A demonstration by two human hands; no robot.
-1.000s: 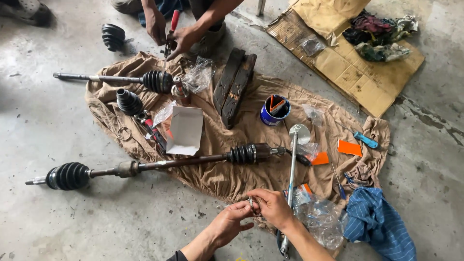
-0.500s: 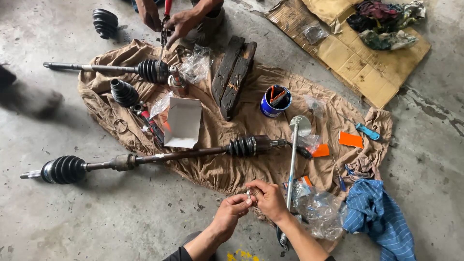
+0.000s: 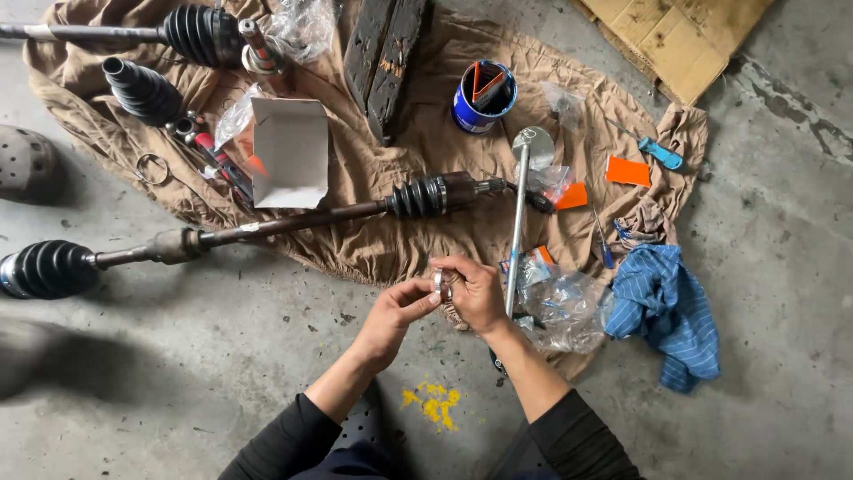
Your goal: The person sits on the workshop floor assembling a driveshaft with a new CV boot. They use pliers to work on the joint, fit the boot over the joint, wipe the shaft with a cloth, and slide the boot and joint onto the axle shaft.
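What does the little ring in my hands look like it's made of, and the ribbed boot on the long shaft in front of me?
The ring, pinched between left hand and right hand, looks like bright metal: silvery with a shine. The boot on the shaft looks like matte black rubber, judging by its pleats.

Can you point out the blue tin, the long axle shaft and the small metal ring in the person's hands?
blue tin (image 3: 469, 111): head view, outer wall.
long axle shaft (image 3: 293, 222): head view, bare rod.
small metal ring (image 3: 441, 284): head view, rim between fingertips.

Soft, even daylight is falling on the concrete floor; shadows are staying faint. Centre is reading sharp. A dark shape at the left edge is blurring. No glare.
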